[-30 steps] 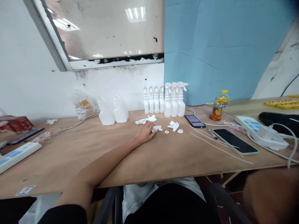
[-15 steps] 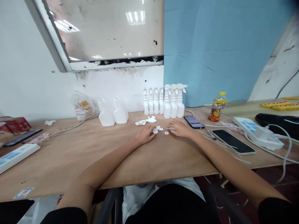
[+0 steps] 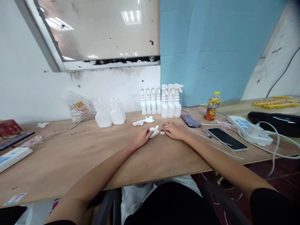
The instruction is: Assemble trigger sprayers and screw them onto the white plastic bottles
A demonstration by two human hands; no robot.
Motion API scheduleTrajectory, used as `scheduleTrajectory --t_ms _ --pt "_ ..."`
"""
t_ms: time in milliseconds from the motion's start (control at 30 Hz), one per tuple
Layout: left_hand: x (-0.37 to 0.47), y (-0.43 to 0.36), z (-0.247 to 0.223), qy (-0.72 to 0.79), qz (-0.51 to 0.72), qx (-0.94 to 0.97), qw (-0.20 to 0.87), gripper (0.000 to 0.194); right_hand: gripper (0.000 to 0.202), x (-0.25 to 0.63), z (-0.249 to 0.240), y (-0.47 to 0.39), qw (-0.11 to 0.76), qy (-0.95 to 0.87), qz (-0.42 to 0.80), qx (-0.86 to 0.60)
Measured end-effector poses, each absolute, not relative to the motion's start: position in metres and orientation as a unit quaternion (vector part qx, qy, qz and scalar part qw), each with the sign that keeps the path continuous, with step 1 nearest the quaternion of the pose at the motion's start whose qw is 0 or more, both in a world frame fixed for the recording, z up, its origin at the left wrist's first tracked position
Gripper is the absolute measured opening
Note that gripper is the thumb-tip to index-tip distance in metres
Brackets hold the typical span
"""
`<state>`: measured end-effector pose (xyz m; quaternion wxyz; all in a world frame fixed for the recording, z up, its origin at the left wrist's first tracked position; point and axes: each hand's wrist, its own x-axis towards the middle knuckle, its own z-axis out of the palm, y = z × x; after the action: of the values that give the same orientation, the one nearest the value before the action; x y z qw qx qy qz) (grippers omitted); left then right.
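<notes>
Roughly, biggest to smallest, places given relative to the bottle row:

desk [image 3: 70, 156]: plywood top; both forearms rest on it, which is good bracing for small-part work.

bottle row [image 3: 161, 101]: white spray bottles standing upright at the back wall, heads already on. Landmark.

plain bottles [image 3: 110, 112]: two, headless, left of the row, well apart from the hands.

phones [image 3: 227, 138]: right of the row, one dark slab plus a smaller one nearer the row. Keep the right elbow off them.

dip tubes [image 3: 217, 147]: thin white straws, right and in front of the row, lying across the desk.

left hand [image 3: 140, 137]: in front of the row; grip pinches the trigger head [image 3: 154, 131], thumb and fingers closed on it.

right hand [image 3: 172, 130]: just beside it, fingers curled down onto the desk; whether the grip holds a part I cannot tell.

washer [image 3: 162, 133]: small white ring, flat on the desk between the two hands.

advice: judging by the layout, hold the trigger head steady with its neck open towards the right hand, lift the washer by its edge, and seat it flat.
</notes>
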<state>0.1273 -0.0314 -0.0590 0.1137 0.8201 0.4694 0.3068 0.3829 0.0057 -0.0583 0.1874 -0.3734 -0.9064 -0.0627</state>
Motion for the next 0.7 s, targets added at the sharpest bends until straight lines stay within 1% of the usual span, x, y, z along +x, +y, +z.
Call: scheduleTrajectory --t_ms 233,367,467,500,567,633,700 --pt "0.127 -0.036 -0.057 0.446 0.296 0.826 0.174 0.051 0.02 0.378 -0.054 0.002 0.217 -0.899 -0.027 -0.379" --pt "0.125 -0.032 -0.061 0.432 0.29 0.837 0.168 0.046 0.023 0.377 -0.057 0.0 0.233 -0.903 -0.034 -0.358" --pt "0.124 -0.032 -0.061 0.427 0.285 0.841 0.17 0.044 0.015 0.375 -0.061 0.004 0.246 -0.898 -0.021 -0.365" --pt "0.124 -0.032 -0.061 0.432 0.283 0.838 0.176 0.046 0.011 0.375 -0.061 0.006 0.262 -0.891 -0.016 -0.37" --pt "0.124 -0.034 -0.06 0.439 0.283 0.832 0.188 0.05 0.004 0.374 -0.058 0.007 0.324 -0.868 -0.009 -0.376" --pt "0.124 -0.035 -0.059 0.433 0.286 0.832 0.198 0.052 0.005 0.372 -0.053 0.005 0.411 -0.835 0.003 -0.366" --pt "0.124 -0.038 -0.058 0.411 0.283 0.843 0.202 0.049 0.008 0.369 -0.047 -0.002 0.486 -0.809 0.02 -0.331"
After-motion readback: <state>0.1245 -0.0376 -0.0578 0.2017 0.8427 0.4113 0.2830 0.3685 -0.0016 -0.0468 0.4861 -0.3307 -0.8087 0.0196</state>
